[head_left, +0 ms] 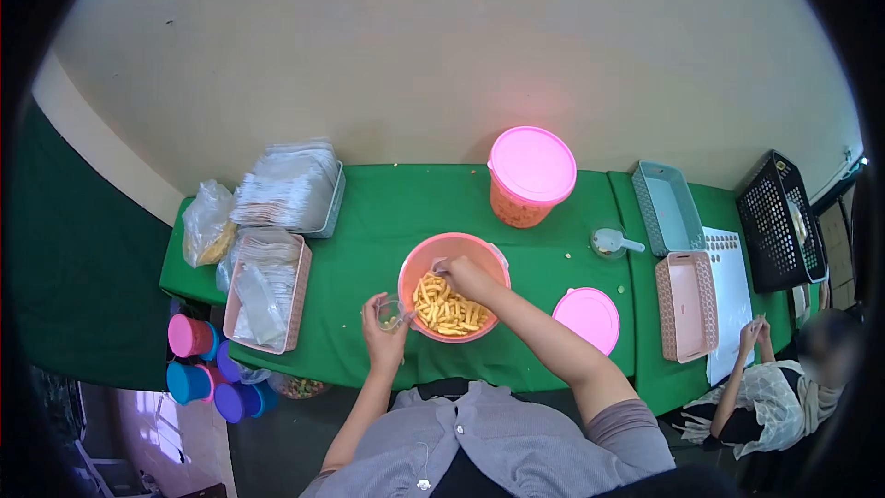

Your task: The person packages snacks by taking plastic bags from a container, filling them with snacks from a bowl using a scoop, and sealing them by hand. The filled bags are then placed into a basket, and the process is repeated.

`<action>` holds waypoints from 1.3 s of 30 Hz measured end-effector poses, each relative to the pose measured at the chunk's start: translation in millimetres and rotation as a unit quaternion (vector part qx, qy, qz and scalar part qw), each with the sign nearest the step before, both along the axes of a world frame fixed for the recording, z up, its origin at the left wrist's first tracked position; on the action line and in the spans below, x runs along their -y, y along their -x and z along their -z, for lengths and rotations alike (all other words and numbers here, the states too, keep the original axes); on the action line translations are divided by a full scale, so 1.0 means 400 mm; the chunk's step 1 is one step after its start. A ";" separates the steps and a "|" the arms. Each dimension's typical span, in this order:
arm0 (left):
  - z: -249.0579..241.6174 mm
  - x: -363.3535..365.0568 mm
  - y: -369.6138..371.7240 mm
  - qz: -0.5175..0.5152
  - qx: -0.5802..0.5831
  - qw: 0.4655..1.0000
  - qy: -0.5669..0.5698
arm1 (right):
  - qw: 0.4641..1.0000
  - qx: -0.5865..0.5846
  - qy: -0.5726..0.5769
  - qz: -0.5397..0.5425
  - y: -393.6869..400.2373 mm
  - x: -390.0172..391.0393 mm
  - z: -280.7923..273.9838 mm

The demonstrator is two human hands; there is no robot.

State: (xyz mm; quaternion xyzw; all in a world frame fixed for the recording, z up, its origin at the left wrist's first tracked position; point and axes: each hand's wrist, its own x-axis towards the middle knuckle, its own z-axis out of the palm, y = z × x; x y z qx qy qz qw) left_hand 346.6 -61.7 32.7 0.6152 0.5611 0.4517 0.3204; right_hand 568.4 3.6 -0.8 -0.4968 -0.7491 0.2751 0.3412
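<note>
A pink tub (pixel 499 263) on the green table holds a pile of yellow stick-shaped snacks (pixel 449 309). My left hand (pixel 383 325) grips a small clear cup (pixel 390 314) beside the tub's left rim. Inside the tub, my right hand (pixel 466 278) is closed at the upper left of the snacks, on something pale that I cannot make out. Right of the tub lies a round pink lid (pixel 587 320).
A lidded pink container (pixel 532 166) stands behind. Baskets of packets (pixel 288 186) are at left. On the right are a scoop in a bowl (pixel 610 242), a blue basket (pixel 670 207), a pink basket (pixel 689 304), a black crate (pixel 780 221) and another person (pixel 774 397).
</note>
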 end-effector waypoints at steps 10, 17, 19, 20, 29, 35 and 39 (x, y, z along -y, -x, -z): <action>-0.020 -0.005 0.015 0.003 0.003 1.000 0.029 | 0.989 -0.003 0.087 0.121 -0.035 0.024 -0.061; -0.017 0.007 -0.010 -0.016 0.009 0.999 -0.041 | 0.993 0.051 0.086 0.069 -0.021 0.034 -0.059; -0.018 0.020 -0.009 -0.018 0.017 0.999 -0.034 | 0.967 -0.024 0.127 0.219 -0.013 0.054 -0.060; -0.017 0.024 -0.008 -0.021 0.019 0.999 -0.033 | 0.959 -0.062 0.176 0.214 -0.014 0.053 -0.061; -0.018 0.021 -0.004 -0.019 0.025 0.999 -0.044 | 0.744 -0.487 0.295 0.350 -0.005 0.081 0.032; -0.017 0.018 -0.003 -0.021 0.020 0.999 -0.041 | 0.658 -0.563 0.245 0.436 0.030 0.074 0.051; -0.011 0.026 -0.009 -0.029 0.027 0.998 -0.040 | 0.872 -0.327 0.157 0.328 0.050 0.067 0.048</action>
